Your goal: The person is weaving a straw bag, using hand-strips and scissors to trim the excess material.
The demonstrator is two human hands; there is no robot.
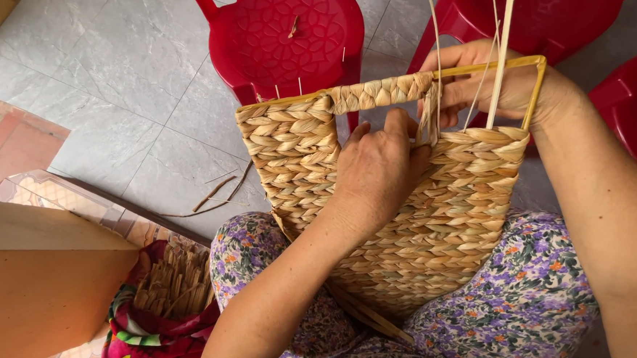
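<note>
Forearms enter from the bottom edge, one from lower left, one down the right side. Left hand (380, 170) lies palm-down on the woven basket (437, 223), fingers curled, tips pinching a strand at the handle opening near the rim. Right hand (499, 82) sits behind the rim, fingers closed around the yellow frame (535, 91) and steadying pale straws (502, 46) that stand up past the top of the view. Exact grip of the right fingertips cannot be told; the weave hides them.

Basket: flat-sided, braided from tan fibre, propped upright on the person's lap (514, 307), which is covered in purple floral cloth. Upper left block of weave is complete; a braided band (379, 92) wraps the top bar across the handle gap; to the right of it the frame bar shows bare. A loose strip (369, 314) hangs below the basket over the lap.

Surroundings: red plastic chair (289, 35) directly beyond the basket, with bits of straw on its seat; further red chairs at upper right and right edge. Grey tiled floor (131, 72), stray fibres (217, 191) lying on it. Lower left: bundle of cut fibre (171, 281) in a colourful cloth (149, 340), beside a tan board (41, 288).
</note>
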